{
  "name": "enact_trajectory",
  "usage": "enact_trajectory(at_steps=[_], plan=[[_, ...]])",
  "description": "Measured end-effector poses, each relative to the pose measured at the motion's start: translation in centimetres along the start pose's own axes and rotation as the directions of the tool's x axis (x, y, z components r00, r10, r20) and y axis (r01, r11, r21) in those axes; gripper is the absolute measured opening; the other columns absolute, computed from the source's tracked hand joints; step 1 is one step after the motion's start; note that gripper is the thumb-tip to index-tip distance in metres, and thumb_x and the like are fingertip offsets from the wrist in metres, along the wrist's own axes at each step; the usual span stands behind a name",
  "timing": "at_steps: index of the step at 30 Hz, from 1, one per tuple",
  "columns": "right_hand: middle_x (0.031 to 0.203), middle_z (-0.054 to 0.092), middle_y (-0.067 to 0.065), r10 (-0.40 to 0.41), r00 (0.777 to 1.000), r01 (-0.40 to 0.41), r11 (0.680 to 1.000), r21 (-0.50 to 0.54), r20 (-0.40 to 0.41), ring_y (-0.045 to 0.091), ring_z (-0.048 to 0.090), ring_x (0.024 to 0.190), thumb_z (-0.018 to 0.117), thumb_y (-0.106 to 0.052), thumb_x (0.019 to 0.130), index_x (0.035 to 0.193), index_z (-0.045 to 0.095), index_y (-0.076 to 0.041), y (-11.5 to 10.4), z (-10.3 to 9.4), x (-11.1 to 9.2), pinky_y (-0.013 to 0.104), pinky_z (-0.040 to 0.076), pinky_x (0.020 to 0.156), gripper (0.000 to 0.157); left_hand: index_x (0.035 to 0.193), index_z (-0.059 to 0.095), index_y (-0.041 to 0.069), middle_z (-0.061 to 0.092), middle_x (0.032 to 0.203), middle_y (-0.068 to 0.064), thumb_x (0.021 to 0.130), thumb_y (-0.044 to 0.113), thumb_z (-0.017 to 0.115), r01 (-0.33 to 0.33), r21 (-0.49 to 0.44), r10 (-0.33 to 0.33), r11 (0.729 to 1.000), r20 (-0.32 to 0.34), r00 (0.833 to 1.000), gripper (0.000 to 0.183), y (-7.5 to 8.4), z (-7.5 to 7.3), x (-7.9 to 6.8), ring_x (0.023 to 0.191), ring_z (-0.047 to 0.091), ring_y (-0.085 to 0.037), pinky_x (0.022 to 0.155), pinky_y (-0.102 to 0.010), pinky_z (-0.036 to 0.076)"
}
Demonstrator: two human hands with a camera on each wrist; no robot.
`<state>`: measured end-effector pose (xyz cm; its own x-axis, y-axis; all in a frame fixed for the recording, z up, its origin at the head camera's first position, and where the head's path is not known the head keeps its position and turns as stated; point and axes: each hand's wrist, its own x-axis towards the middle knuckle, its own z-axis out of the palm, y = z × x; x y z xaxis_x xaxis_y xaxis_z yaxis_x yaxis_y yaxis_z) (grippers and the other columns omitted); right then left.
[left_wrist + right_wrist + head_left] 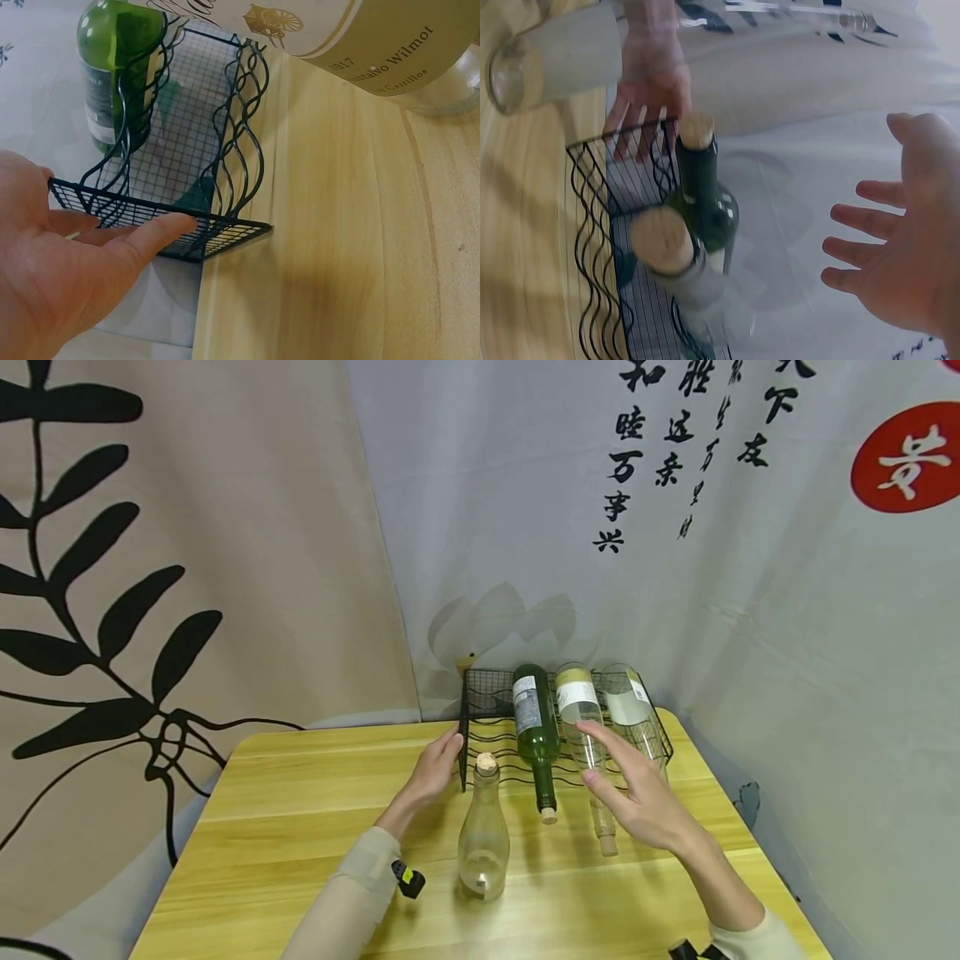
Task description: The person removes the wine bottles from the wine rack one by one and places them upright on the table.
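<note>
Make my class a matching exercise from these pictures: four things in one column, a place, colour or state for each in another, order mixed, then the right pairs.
Column 1
1. left hand
2. right hand
3. rack
4. bottle with the dark label-side glass

Column 2
A. black, made of wire
B. fingers spread, holding nothing
C. green, lying down, closed by a cork
D. at the rack's left end

Pairs: 1-D, 2-B, 3-A, 4-C

green bottle (536, 739): 1 | clear bottles (483, 843): 3 | visible corks (487, 764): 3 | wire rack (463, 727): 1 | hands (645, 806): 2 | table (315, 827): 1
</note>
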<state>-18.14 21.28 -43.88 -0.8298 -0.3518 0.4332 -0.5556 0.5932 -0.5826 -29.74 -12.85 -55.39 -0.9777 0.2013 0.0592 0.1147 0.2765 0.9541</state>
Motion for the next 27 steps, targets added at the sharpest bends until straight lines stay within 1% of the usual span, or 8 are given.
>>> enact_trajectory(at_steps=[7,8,9,13,15,16,21,27], plan=[[0.176,0.052,0.015,0.056,0.997,-0.057,0.998,-0.022,-0.043,0.05,0.048,0.161,0.061,-0.017,0.115,0.174,0.045,-0.021,1.9,-1.5,-0.2,0.081,0.041,0.125,0.061,0.176,0.039,0.011,0.042,0.181,-0.016,0.125,0.035,0.04,-0.004,-0.017,0.005,1.0,0.001,1.0,0.057,0.1,-0.2,-0.1,0.17,0.037,-0.043,0.143,-0.062,0.027],[0.176,0.052,0.015,0.064,0.997,-0.065,0.997,-0.027,-0.051,0.05,0.048,0.161,0.061,-0.018,0.115,0.174,0.045,-0.021,2.3,-1.7,-0.3,0.079,0.041,0.125,0.061,0.176,0.039,0.011,0.042,0.181,-0.017,0.125,0.035,0.04,-0.005,-0.018,0.005,1.0,0.002,1.0,0.057,0.0,-0.2,-0.1,0.17,0.037,-0.043,0.143,-0.063,0.027],[0.176,0.053,0.013,0.075,0.996,-0.077,0.996,-0.036,-0.058,0.048,0.048,0.162,0.061,-0.018,0.116,0.174,0.045,-0.022,2.5,-1.9,-0.3,0.072,0.042,0.128,0.061,0.176,0.039,0.011,0.041,0.182,-0.017,0.125,0.035,0.04,-0.007,-0.018,0.007,1.0,0.004,1.0,0.057,0.0,-0.2,-0.1,0.17,0.037,-0.043,0.143,-0.063,0.027],[0.175,0.052,0.016,0.092,0.992,-0.096,0.995,-0.037,-0.084,0.051,0.046,0.162,0.06,-0.019,0.116,0.173,0.046,-0.022,3.5,-2.5,-0.3,0.071,0.042,0.127,0.059,0.178,0.037,0.013,0.04,0.183,-0.014,0.125,0.036,0.038,0.005,-0.008,-0.005,1.0,0.009,1.0,0.057,0.0,-0.2,0.0,0.171,0.036,-0.041,0.144,-0.06,0.027],[0.176,0.051,0.017,0.112,0.99,-0.115,0.993,-0.032,-0.089,0.051,0.045,0.163,0.06,-0.02,0.117,0.173,0.046,-0.022,4.0,-2.9,-0.3,0.072,0.041,0.128,0.058,0.178,0.036,0.013,0.039,0.183,-0.014,0.126,0.036,0.038,0.001,0.002,-0.001,1.0,0.011,1.0,0.057,0.0,-0.2,0.0,0.171,0.036,-0.042,0.144,-0.061,0.027],[0.176,0.05,0.018,0.119,0.989,-0.122,0.992,-0.024,-0.092,0.053,0.044,0.163,0.059,-0.02,0.117,0.173,0.046,-0.021,4.2,-3.1,-0.2,0.079,0.04,0.124,0.057,0.178,0.036,0.013,0.039,0.183,-0.014,0.126,0.036,0.038,0.001,0.0,-0.001,1.0,0.013,1.0,0.057,0.1,-0.2,0.0,0.171,0.035,-0.042,0.144,-0.061,0.027],[0.177,0.047,0.021,0.168,0.982,-0.169,0.986,-0.008,-0.087,0.056,0.039,0.164,0.057,-0.024,0.119,0.174,0.045,-0.019,5.3,-4.1,-0.3,0.084,0.036,0.124,0.056,0.178,0.035,0.013,0.037,0.184,-0.015,0.125,0.036,0.037,0.002,-0.022,-0.001,1.0,0.016,1.0,0.058,0.2,-0.2,0.0,0.172,0.033,-0.042,0.144,-0.061,0.025],[0.181,0.04,0.025,0.25,0.965,-0.249,0.968,0.027,-0.081,0.062,0.033,0.165,0.052,-0.03,0.121,0.177,0.04,-0.017,7.3,-5.4,-0.5,0.09,0.03,0.125,0.058,0.178,0.035,0.012,0.036,0.184,-0.018,0.126,0.036,0.038,0.014,-0.059,-0.013,0.998,0.022,1.0,0.058,0.1,0.0,-0.1,0.171,0.033,-0.045,0.14,-0.066,0.03]])
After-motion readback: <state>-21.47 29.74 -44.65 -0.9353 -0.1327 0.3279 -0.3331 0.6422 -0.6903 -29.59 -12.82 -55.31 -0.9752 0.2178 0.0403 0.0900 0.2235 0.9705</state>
